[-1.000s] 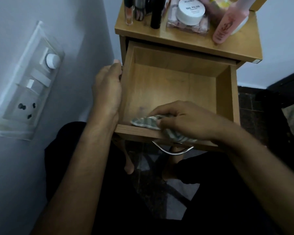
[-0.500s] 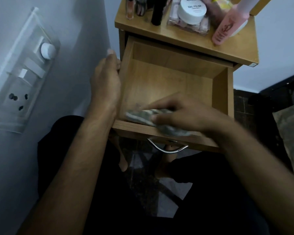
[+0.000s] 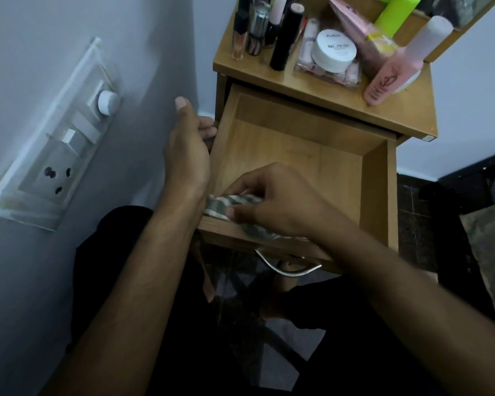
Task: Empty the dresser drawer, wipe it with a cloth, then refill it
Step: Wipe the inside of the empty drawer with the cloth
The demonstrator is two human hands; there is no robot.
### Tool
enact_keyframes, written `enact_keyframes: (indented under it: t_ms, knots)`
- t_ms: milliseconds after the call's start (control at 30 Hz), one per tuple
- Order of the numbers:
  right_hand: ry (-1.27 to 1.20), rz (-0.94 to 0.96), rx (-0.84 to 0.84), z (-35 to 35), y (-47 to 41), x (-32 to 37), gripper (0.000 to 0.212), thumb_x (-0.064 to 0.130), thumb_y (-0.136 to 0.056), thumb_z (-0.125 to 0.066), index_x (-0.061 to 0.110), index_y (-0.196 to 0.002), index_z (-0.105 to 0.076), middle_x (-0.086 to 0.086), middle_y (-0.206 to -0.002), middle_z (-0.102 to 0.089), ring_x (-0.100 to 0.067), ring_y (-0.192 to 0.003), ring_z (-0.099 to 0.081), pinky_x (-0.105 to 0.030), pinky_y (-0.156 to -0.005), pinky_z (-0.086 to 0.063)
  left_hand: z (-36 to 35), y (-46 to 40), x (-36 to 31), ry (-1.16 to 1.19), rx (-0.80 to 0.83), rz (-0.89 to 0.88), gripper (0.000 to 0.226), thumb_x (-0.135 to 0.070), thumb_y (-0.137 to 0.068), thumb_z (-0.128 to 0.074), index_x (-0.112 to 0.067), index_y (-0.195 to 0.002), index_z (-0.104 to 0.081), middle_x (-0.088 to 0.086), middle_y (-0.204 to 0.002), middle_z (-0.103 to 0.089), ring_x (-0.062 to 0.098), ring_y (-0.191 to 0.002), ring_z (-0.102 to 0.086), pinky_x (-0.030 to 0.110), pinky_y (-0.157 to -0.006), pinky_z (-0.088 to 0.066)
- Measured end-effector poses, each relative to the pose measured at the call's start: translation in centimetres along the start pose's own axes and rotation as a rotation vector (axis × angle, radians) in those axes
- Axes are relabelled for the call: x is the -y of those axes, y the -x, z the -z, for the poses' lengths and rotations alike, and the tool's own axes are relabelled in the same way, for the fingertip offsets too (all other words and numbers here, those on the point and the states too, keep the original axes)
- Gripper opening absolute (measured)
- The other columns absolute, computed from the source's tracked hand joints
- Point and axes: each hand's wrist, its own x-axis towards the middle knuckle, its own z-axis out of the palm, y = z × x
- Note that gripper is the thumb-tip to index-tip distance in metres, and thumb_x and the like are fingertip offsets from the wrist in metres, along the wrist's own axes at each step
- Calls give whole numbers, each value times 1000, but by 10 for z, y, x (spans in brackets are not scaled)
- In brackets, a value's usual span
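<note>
Two hands are at work on the drawer [image 3: 295, 155], and both are mine. My right hand [image 3: 277, 204] has its fingers curled over a striped cloth [image 3: 226, 204], pinching it against the near left corner of the drawer, where the cloth drapes over the front edge. My left hand [image 3: 187, 155] grips the drawer's left side wall from outside, fingers hooked over the top edge and thumb pointing up along the wall.

The drawer is pulled well out of the dresser [image 3: 395, 118] and holds nothing but the cloth (the wood floor shows bare behind my knuckles). A curved metal handle [image 3: 286, 270] hangs below the front panel, just under my right wrist.

On the dresser top stands a crowd of cosmetics: a white jar [image 3: 333, 51] resting on a clear box, a pink bottle [image 3: 389, 78] leaning near the right edge, a black tube [image 3: 286, 35] upright, and a green bottle [image 3: 395, 10] at the back.

To my left, a switch panel [image 3: 66, 150] with a round knob and a socket sits on the wall.
</note>
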Motion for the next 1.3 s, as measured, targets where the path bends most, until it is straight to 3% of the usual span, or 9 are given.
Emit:
enact_keyframes:
  t_ms: [167, 267, 333, 500, 667, 867, 967, 1133, 1300]
  knots:
    - [-342, -133, -187, -24, -17, 7, 9, 29, -81, -81, 28, -88, -75, 6, -81, -74, -6, -73, -69, -25, -62, -54, 0, -5, 1, 37, 0, 17, 69, -64, -102, -17, -19, -109, -69, 1, -110, -73, 18, -108, -67, 52, -103, -48]
    - [-605, -224, -336, -19, -29, -4, 7, 24, -86, -78, 26, -88, -71, 3, -93, -73, -12, -86, -71, -34, -73, -61, -1, -5, 2, 87, 2, 35, 69, -65, -102, -19, -18, -110, -69, 2, -109, -73, 18, -106, -68, 45, -98, -51]
    - [-599, -263, -346, -17, -39, -9, 4, 25, -92, -71, 26, -93, -68, 0, -101, -71, -17, -95, -70, -41, -83, -62, -1, -4, 2, 93, 1, 38, 69, -63, -103, -20, -14, -115, -68, 3, -111, -73, 17, -104, -68, 38, -88, -52]
    - [-151, -82, 114, -16, -44, -11, 15, 11, -92, -61, 22, -99, -70, -1, -103, -71, -16, -92, -67, -30, -79, -56, 1, -8, 3, 50, 2, 18, 68, -67, -100, -20, -21, -109, -69, -1, -108, -74, 17, -104, -69, 47, -96, -52]
    - [216, 106, 359, 20, -32, -25, 26, 7, -94, -60, 21, -112, -73, 3, -110, -73, -14, -101, -67, -35, -91, -55, 1, -6, 3, 47, 7, 5, 63, -62, -104, -20, -20, -107, -68, -1, -108, -73, 17, -103, -68, 42, -91, -52]
    - [514, -173, 601, 68, 1, -85, 35, 0, -91, -52, 20, -111, -73, 2, -108, -73, -17, -102, -67, -41, -94, -56, 1, -7, 3, 51, 14, 16, 60, -61, -104, -23, -21, -105, -67, -2, -109, -73, 14, -100, -68, 35, -83, -51]
    - [315, -293, 608, 79, 17, -106, 40, -1, -89, -55, 23, -114, -74, 4, -109, -75, -15, -104, -69, -43, -97, -55, 0, -7, 4, 33, 10, 3, 60, -61, -104, -23, -21, -106, -68, -3, -109, -73, 13, -101, -68, 36, -88, -53]
    - [202, -276, 478, 60, 16, -89, 36, 20, -90, -58, 17, -125, -65, -5, -119, -68, -20, -105, -64, -42, -95, -52, 1, -5, 5, 2, 11, -17, 65, -68, -97, -23, -22, -110, -68, -4, -110, -73, 13, -104, -68, 47, -98, -53]
    - [36, -80, 317, 12, 3, -31, 41, 56, -96, -58, 31, -128, -62, 8, -120, -67, -11, -107, -62, -34, -97, -50, -1, -4, 2, 9, 2, -4, 66, -71, -90, -26, -24, -104, -69, -4, -108, -74, 15, -105, -69, 50, -100, -51]
